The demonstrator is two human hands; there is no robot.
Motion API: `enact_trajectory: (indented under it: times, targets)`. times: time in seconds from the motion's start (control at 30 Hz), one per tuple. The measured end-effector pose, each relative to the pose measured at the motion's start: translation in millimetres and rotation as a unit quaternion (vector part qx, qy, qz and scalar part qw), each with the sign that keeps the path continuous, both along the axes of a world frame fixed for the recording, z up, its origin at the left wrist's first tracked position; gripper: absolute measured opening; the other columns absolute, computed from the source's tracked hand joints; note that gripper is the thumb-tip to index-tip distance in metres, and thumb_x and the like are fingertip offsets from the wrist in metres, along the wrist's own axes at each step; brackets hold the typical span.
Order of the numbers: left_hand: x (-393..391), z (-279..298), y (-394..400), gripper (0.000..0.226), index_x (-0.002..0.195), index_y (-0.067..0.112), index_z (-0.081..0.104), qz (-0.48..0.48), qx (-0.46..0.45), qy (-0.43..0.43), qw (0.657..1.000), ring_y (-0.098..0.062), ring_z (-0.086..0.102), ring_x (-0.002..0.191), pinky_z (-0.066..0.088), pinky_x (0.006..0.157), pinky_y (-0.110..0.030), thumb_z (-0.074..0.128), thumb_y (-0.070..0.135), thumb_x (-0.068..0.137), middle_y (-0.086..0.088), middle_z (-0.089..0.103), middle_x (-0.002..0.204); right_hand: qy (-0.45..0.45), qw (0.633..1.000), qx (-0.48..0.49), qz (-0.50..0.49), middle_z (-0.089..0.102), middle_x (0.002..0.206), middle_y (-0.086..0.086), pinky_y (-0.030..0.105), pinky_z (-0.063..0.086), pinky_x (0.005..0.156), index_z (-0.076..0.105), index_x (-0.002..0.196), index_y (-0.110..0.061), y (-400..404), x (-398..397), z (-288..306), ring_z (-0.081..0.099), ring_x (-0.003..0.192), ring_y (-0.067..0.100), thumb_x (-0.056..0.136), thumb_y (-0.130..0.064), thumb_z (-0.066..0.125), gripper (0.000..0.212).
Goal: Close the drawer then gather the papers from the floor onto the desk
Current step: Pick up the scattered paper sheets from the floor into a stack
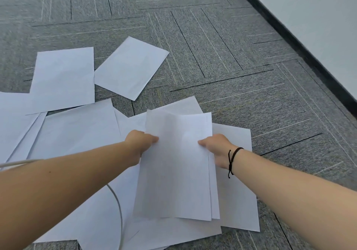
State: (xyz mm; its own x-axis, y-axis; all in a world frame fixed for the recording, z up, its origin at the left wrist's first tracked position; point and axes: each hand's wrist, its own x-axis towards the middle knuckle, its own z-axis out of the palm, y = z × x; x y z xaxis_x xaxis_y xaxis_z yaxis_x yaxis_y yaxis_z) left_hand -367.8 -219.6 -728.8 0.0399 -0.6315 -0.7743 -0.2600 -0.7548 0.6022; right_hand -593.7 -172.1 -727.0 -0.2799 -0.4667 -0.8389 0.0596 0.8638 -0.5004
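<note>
Several white paper sheets lie scattered on the grey carpet. I hold a small stack of sheets [176, 164] lifted above the others. My left hand [140, 143] grips its left edge, thumb on top. My right hand [218, 149], with a black cord at the wrist, grips the right edge. Loose sheets remain flat on the floor: one [131, 68] farther out, one [63, 79] to its left, a larger overlap [77, 131] under my left arm, and one [237, 191] under my right wrist. Neither the drawer nor the desk is in view.
A white cable [118, 207] curves over the papers near my left forearm. The grey patterned carpet [231, 66] stretches ahead and to the right. A dark skirting board [301, 50] and pale wall [318, 17] run diagonally at the upper right.
</note>
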Motion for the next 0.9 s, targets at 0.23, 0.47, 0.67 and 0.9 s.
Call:
enact_trajectory:
  times: [0.23,0.47,0.67,0.9]
  targets:
    - [2,5,-2,0.027,0.111,-0.001,0.067,-0.044,0.031,0.024,0.998,-0.036,0.072,0.092,0.057,0.087,-0.053,0.072,0.009,0.086,-0.018,0.074,0.105,0.039,0.996,-0.079,-0.008,0.072,0.091,0.012,0.029,0.053,0.064,0.068,0.087,-0.01,-2,-6,5,0.067,0.075,0.025,0.091,-0.011,0.062,0.007]
    - [5,4,-13,0.025,0.101,0.005,0.07,-0.025,-0.033,-0.02,0.999,-0.035,0.073,0.086,0.058,0.083,-0.054,0.079,0.012,0.078,-0.015,0.074,0.097,0.339,0.936,0.055,0.076,0.04,0.142,0.016,0.046,0.044,0.104,0.046,0.136,-0.013,-4,-36,5,0.045,0.126,0.039,0.075,-0.03,0.07,0.068]
    - [3,-3,-6,0.021,0.099,0.016,0.07,-0.043,-0.054,-0.028,0.997,-0.028,0.07,0.076,0.057,0.066,-0.035,0.078,0.011,0.08,-0.006,0.073,0.09,0.326,0.936,0.135,-0.001,0.031,0.137,0.02,0.053,0.043,0.105,0.024,0.144,-0.015,10,-62,6,0.041,0.125,0.044,0.056,-0.037,0.084,0.109]
    - [11,-1,-7,0.013,0.088,0.017,0.068,-0.036,-0.06,-0.044,0.997,-0.028,0.07,0.076,0.058,0.074,-0.04,0.078,0.014,0.08,-0.005,0.071,0.086,0.201,0.972,0.071,-0.094,0.06,0.104,0.019,0.042,0.056,0.074,0.045,0.11,-0.002,17,-79,0,0.062,0.083,0.033,0.06,-0.018,0.09,0.069]
